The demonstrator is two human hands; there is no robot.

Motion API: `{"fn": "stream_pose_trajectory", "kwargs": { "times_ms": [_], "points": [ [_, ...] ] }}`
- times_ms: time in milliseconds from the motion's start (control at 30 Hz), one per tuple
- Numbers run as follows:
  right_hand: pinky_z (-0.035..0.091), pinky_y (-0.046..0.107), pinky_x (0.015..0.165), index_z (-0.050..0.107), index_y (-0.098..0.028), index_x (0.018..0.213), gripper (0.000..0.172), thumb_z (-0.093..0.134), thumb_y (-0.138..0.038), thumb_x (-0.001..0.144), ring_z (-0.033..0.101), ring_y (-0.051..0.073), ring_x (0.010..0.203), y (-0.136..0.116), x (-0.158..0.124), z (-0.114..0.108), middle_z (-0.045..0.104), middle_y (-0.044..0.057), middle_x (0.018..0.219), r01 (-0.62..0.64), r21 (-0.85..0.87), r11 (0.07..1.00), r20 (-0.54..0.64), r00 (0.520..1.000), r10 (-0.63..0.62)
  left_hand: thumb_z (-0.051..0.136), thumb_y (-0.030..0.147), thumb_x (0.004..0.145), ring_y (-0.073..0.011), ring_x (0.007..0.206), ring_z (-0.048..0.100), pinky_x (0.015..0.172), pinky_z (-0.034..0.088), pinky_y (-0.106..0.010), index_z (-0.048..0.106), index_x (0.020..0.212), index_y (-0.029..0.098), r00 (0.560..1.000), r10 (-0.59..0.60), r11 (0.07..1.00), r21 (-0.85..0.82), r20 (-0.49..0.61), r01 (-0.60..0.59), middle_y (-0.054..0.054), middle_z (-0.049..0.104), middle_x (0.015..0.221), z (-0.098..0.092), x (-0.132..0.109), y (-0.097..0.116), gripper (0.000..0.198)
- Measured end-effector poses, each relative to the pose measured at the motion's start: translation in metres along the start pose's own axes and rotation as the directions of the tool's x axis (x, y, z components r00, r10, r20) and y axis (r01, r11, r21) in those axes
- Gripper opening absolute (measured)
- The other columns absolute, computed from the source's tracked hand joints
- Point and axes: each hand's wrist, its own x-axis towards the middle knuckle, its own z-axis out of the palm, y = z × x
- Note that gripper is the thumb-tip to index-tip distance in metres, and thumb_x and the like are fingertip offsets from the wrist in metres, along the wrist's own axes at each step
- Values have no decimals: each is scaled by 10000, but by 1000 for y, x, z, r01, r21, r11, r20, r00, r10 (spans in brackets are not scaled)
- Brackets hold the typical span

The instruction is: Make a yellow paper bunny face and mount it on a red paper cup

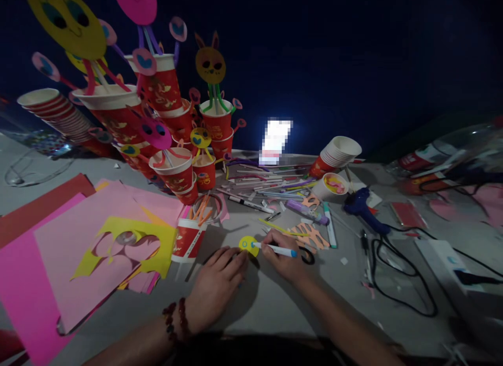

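Through the head camera I have the yellow disc [248, 239] on the grey table [275, 319], between my two hands. My left hand [218, 282] lies palm down, fingers close together and slightly bent, their tips at the disc's lower left edge; the thumb is hidden, so I cannot tell whether it pinches the disc or only steadies it. My right hand [283, 257] is closed around a white marker [281, 250], its blue end pointing right and its tip at the right-hand one of two blue eye marks on the disc.

Just left and above my left hand I see a red cup [188, 241] with orange straws [203, 208] standing in it. Farther left, a cut-out yellow sheet [166, 245] lies over pink paper [63, 250]. Above my right hand are an orange scrap [316, 239] full of holes and a green marker [330, 227]; beyond them, to the right, rests a blue glue gun [363, 204].
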Motion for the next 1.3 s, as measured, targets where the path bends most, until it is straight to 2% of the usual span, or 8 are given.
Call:
{"fn": "stream_pose_trajectory", "kwargs": {
  "times_ms": [1300],
  "points": [
    [366, 260, 539, 493, -217, 640, 174, 498, -266, 807, 499, 148, 539, -1, 0, -1, 534, -22, 575, -12, -3, 1000, -11, 1000, 12, 533, 275, 961, -235, 1251, 480, 1088, 356, -403, 551, 1302, 181, 1000, 0, 1000, 3, -5, 0, -46, 579, 1359, -2, 1, 1, 354]
  ]
}}
